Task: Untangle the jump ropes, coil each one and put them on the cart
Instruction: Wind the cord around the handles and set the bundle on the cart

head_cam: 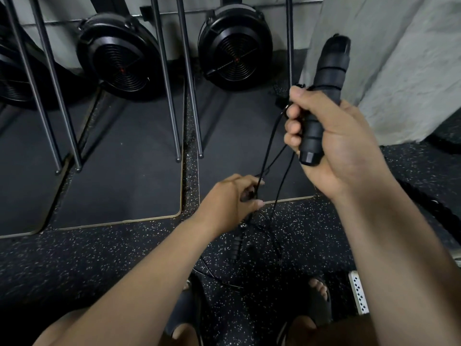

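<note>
Here our right hand (336, 146) curls tight round one black foam handle (329, 71), held upright. Three thin cord strands (272, 151) drop from it. Our left hand (229, 198) pinches two in its fingertips, and the third hangs just right of it. Below that hand, a second handle (235, 245) lies on the speckled floor (99, 258).

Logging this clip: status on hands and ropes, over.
Right hand grips black handles, raised. Left hand pinches the cords below. Spare handle and more cord lie tangled on the floor; nothing coiled, no cart in view.
</note>
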Demonstrator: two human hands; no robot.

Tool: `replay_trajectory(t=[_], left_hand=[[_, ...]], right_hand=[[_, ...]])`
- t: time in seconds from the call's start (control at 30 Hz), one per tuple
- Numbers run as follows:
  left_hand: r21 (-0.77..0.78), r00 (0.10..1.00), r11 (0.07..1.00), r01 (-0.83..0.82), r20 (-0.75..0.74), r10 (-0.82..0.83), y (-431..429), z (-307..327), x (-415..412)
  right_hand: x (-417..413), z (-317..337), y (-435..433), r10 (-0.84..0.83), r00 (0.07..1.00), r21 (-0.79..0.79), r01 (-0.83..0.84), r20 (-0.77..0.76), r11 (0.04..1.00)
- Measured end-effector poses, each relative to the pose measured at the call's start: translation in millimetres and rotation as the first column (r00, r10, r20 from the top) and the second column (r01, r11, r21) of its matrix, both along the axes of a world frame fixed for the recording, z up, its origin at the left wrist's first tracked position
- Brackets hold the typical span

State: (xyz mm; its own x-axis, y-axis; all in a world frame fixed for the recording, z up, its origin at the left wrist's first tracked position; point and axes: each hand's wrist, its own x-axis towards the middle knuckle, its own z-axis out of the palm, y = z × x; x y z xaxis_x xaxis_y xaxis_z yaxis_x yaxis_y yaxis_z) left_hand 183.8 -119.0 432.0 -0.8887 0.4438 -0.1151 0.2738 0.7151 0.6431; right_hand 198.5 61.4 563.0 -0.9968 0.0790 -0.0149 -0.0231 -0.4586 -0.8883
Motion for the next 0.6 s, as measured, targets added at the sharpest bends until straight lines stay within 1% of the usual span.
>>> replay_trajectory(t=[0.1,0.17,0.23,0.3,0.4,0.47,0.53,0.6], left_hand=[[0.028,0.999,0.999,-0.027,0.023,0.027,6.6,-7.0,-0.4],[0.012,0.999,0.999,-0.031,-0.017,0.031,7.0,-8.4,-3.7],[0.028,0.997,0.998,-0.049,-0.05,0.05,4.3,-3.7,-6.9],[0.098,0.992,0.992,-0.075,-0.092,0.084,0.0,3.2,-9.6],[0.262,0.979,0.964,-0.044,-0.183,0.094,-5.9,11.8,-13.0],[0.343,0.97,0.939,-0.016,-0.222,0.097,-6.9,20.0,-13.8],[0.438,0.979,0.898,-0.03,-0.166,0.114,-6.6,30.4,-11.4],[0.502,0.984,0.863,-0.049,-0.122,0.127,-7.9,37.5,-7.9]], right_hand=[[0.4,-0.5,-1.6,-0.006,1.0,0.005,0.006,-0.001,1.0],[-1.0,-1.4,-0.6,-0.047,0.999,-0.01,0.047,-0.017,0.999],[-4.2,-4.9,1.7,-0.1,0.995,0.022,0.1,-0.025,0.995],[-6.9,-12.2,1.0,-0.123,0.992,0.115,0.123,-0.005,0.986],[-7.7,-27.1,-6.8,-0.073,0.996,0.282,0.053,0.059,0.958],[-7.2,-36.5,-11.5,-0.041,0.996,0.404,0.004,0.084,0.915],[-7.2,-43.0,-15.5,-0.008,0.995,0.519,-0.047,0.104,0.853],[-7.8,-46.6,-18.6,0.005,0.993,0.602,-0.074,0.115,0.795]])
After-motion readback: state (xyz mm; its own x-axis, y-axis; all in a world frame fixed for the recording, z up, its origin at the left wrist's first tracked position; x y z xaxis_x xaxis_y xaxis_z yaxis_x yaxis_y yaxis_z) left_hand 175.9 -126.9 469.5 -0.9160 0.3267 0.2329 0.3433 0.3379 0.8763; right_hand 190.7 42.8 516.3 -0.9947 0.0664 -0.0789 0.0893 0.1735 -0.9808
